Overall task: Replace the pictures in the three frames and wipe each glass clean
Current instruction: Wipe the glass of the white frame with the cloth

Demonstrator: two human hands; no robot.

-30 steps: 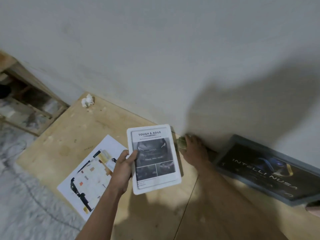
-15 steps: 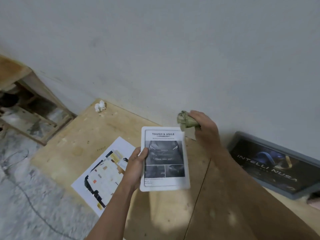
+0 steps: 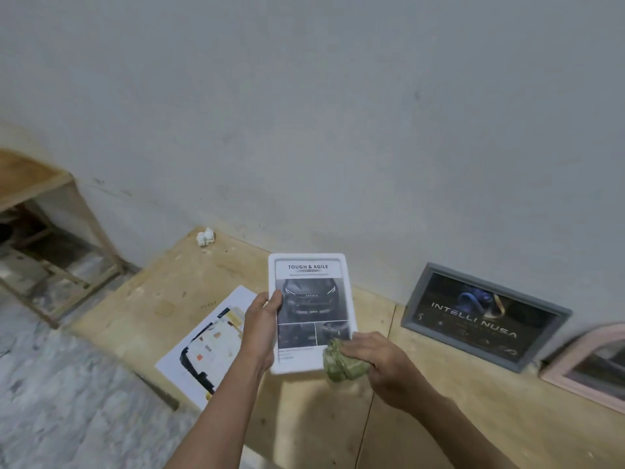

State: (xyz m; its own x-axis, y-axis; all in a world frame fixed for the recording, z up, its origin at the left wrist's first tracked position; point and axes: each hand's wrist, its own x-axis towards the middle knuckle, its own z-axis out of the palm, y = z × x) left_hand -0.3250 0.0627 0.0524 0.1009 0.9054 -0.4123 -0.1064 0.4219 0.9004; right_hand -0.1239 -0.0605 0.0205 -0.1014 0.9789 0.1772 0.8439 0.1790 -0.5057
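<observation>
Right hand, up by the wall a moment ago, now down with the squeezed green cloth touching the bottom corner of the white frame, gripped above the wooden surface by left hand.

Surface: plywood board against the wall.
Lying flat: printed sheet.
Far edge: crumpled white wad.
Leaning on wall: grey frame; pink frame.
</observation>
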